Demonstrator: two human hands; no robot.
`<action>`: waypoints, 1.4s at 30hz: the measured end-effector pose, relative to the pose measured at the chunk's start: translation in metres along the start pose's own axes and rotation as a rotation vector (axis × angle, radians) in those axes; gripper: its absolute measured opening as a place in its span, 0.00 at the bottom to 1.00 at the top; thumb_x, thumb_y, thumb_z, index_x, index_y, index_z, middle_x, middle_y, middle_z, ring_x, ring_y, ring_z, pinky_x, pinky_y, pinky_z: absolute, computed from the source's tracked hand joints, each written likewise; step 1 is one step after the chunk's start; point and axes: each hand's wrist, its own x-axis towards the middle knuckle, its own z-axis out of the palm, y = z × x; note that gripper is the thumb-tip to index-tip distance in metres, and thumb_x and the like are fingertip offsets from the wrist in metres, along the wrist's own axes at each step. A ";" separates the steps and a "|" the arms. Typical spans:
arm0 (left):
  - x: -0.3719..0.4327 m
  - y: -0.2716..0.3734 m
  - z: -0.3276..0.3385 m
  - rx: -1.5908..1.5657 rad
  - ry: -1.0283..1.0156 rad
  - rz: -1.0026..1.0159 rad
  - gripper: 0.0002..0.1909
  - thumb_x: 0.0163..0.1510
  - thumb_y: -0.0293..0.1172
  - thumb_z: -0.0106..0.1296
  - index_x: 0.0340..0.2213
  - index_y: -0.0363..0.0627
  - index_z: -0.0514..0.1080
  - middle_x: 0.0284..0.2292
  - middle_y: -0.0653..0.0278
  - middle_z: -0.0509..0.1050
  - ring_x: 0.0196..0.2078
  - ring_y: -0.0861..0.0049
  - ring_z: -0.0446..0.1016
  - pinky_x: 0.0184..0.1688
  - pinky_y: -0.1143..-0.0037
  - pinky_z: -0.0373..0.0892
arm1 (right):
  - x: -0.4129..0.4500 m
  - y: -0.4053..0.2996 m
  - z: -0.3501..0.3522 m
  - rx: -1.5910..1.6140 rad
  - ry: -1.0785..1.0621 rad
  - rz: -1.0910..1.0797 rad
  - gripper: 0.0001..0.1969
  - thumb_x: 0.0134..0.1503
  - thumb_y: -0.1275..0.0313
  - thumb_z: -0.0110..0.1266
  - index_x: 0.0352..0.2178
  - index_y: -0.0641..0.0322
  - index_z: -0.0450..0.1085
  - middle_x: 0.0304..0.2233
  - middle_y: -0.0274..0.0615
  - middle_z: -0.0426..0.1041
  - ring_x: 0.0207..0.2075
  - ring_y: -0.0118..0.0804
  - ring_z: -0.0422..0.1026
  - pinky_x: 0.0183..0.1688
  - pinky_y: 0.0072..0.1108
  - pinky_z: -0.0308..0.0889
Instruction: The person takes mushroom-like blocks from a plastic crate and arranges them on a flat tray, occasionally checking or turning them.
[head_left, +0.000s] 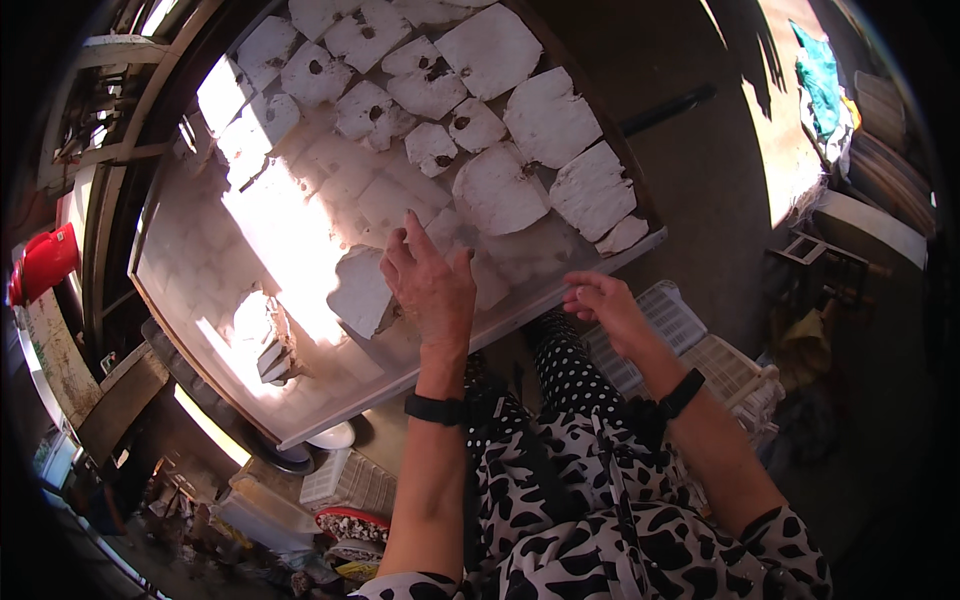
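My left hand (431, 289) hovers over the front of a pale, dusty tabletop (247, 236), its fingers spread and nothing visible in them. Just left of its fingers lies a white irregular slab (364, 292) with a rough brown lower edge. My right hand (606, 304), fingers loosely curled and seemingly holding nothing, is beside the table's front edge. Beyond my hands, many flat white slabs are laid close together; one large slab (501, 189) has a ragged side, and a smaller slab (431, 148) has a dark hole. A stack of white slabs (268, 337) stands at the table's left.
A raised border (517, 319) runs along the table's front. Plastic baskets (720, 367) stand on the floor by my right arm. Left of my legs are another basket (352, 484) and a red-rimmed container (356, 525) of small pieces. A red bucket (49, 262) is far left.
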 end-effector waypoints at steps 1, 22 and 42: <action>0.004 -0.017 -0.015 0.052 0.053 -0.011 0.44 0.36 0.32 0.66 0.54 0.39 0.56 0.49 0.48 0.60 0.49 0.50 0.61 0.51 0.62 0.60 | -0.002 -0.001 0.001 0.005 0.009 -0.002 0.17 0.56 0.74 0.43 0.48 0.68 0.66 0.36 0.42 0.73 0.35 0.27 0.72 0.38 0.16 0.65; 0.000 -0.115 -0.072 0.138 -0.137 -0.152 0.24 0.37 0.38 0.66 0.36 0.39 0.72 0.32 0.56 0.70 0.35 0.62 0.69 0.37 0.67 0.66 | -0.011 0.007 0.050 -0.063 -0.037 -0.012 0.18 0.57 0.73 0.45 0.49 0.67 0.65 0.37 0.41 0.72 0.35 0.27 0.72 0.37 0.15 0.65; -0.065 -0.003 0.056 -1.452 -0.703 -0.995 0.07 0.53 0.25 0.54 0.33 0.35 0.71 0.28 0.66 0.74 0.27 0.82 0.71 0.31 0.81 0.69 | -0.007 0.018 -0.013 0.072 0.093 0.018 0.20 0.57 0.73 0.45 0.52 0.67 0.61 0.40 0.42 0.71 0.39 0.31 0.73 0.39 0.18 0.66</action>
